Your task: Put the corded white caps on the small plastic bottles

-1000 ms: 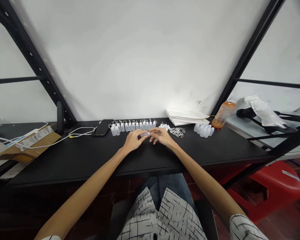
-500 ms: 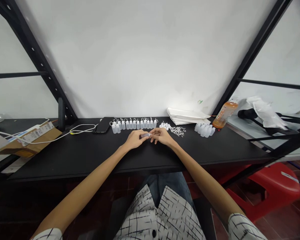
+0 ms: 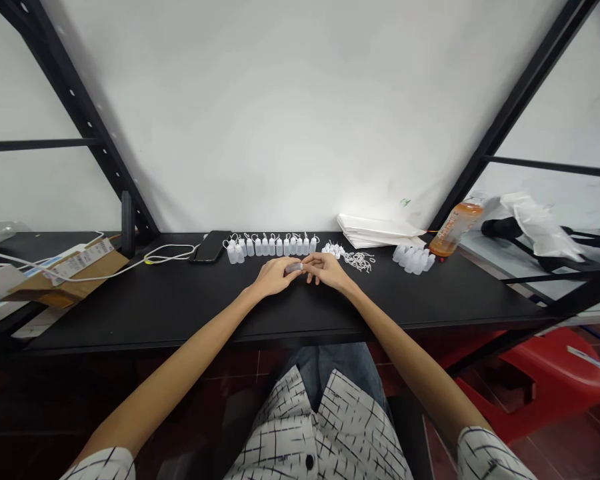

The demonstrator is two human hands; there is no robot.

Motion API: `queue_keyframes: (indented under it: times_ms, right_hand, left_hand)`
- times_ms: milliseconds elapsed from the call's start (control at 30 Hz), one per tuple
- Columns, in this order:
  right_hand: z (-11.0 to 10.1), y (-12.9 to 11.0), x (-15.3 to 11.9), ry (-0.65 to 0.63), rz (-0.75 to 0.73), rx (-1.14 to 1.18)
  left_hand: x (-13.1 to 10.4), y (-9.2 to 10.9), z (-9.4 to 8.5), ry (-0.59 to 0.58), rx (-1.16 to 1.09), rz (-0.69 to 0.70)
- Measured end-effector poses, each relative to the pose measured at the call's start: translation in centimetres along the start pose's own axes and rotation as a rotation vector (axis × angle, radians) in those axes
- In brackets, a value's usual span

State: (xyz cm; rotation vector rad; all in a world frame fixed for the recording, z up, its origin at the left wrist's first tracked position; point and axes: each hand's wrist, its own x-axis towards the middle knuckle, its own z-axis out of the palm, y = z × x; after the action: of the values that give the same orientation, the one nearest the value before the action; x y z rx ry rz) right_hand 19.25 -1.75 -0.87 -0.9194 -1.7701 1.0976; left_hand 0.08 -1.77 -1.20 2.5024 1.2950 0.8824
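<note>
A small translucent squeeze bottle [image 3: 294, 267] lies sideways between my hands, low over the black table. My left hand [image 3: 273, 276] is closed around its body. At its neck end, the fingers of my right hand [image 3: 326, 270] are pinched together; whatever cap part they grip is too small to make out. Behind my hands stands a row of capped bottles [image 3: 279, 247], each with a white loop on top. To the right of my right hand lie a little group of white caps [image 3: 334, 250] and a heap of white loop straps [image 3: 360, 261].
Uncapped bottles [image 3: 413, 259] stand at the right, by a tilted drink bottle [image 3: 457, 227]. White sheets [image 3: 380, 232] are stacked against the wall. A phone [image 3: 211, 247], a white cable [image 3: 170, 255] and a cardboard box [image 3: 73, 273] sit leftward. A red stool [image 3: 555, 380] is below right.
The view has shifted slightly, so the table's contents appear a little to the right. Both hands stay together on the bottle, with only small finger movement.
</note>
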Motion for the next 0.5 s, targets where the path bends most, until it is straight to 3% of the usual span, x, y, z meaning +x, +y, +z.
queue_keyframes:
  times_ms: [133, 233, 400, 500]
  right_hand:
    - [-0.1, 0.0, 0.0, 0.024, 0.005, -0.016]
    - [-0.6, 0.2, -0.1, 0.097, -0.036, -0.151]
    - [-3.0, 0.2, -0.3, 0.413, -0.214, -0.748]
    - [-5.0, 0.3, -0.5, 0.573, -0.172, -0.883]
  left_hand:
    - [0.0, 0.2, -0.2, -0.01, -0.001, -0.001]
    - [-0.1, 0.3, -0.5, -0.013, -0.002, -0.027]
    - [-0.2, 0.4, -1.0, -0.026, -0.039, -0.109]
    - [-0.2, 0.5, -1.2, -0.034, -0.07, -0.122]
